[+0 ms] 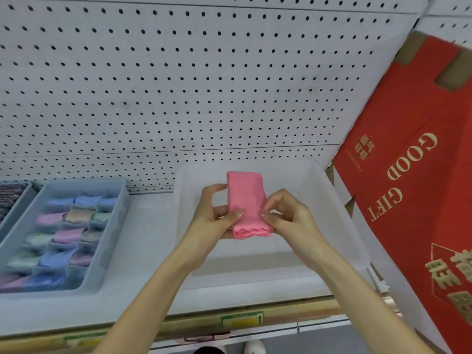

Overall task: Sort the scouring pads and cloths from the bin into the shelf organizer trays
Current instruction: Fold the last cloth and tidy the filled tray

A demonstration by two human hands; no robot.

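Two hands meet over the clear plastic bin [334, 200], both gripping one folded pink cloth [245, 198]. The left hand [214, 217] lays its thumb across the cloth's front face and curls its fingers behind the left edge. The right hand [290, 219] pinches the right edge low down, thumb in front, fingers tucked behind. The cloth stands upright between them, folded end up and layered loose edges at the bottom, held above the inside of the bin; whether it touches the bin's floor cannot be told. The bin sits toward the right end of the shelf [145, 251], its near rim close to the shelf's front edge and its far rim by the pegboard back wall [178, 85]. Left of the bin and apart from it, a blue-grey organizer tray [108, 238] lies on the shelf, split into small compartments, most holding folded cloths [67, 236] in pale blue, pink, green and tan. At the shelf's left edge a second tray [28, 194] shows only in part, with dark striped material [10, 198] inside. Just right of the bin leans a red cardboard box [413, 175] printed GOOD GIFT. A yellow and green label [242, 320] sits on the strip along the shelf's front edge
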